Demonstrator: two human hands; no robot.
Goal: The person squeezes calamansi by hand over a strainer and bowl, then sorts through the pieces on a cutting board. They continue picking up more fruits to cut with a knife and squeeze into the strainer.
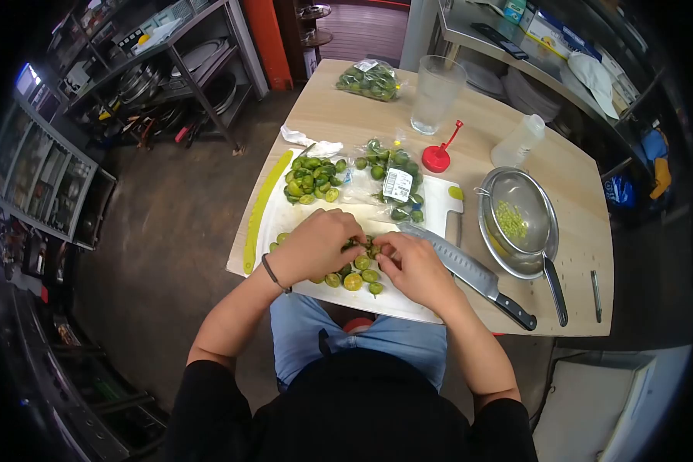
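Note:
On a white cutting board (408,299) with green ends lie several halved small green limes (353,282), cut faces showing orange-yellow flesh. My left hand (323,245) reaches in over them, fingers curled and pinched together. Facing it, my right hand (414,266) has its fingers bent at the same limes. What sits between the fingertips is too small and covered to make out. A large knife (462,266) with a black handle lies just right of my right hand. Farther back on the board are a heap of cut limes (313,179) and a plastic bag of whole limes (399,185).
A strainer (543,219) with pale green bits rests in a metal bowl (494,250) at the right. Behind stand a clear pitcher (436,96), a red squeeze-bottle cap (436,159), a translucent bottle (516,142) and another lime bag (367,80). A crumpled tissue (312,143) lies back left.

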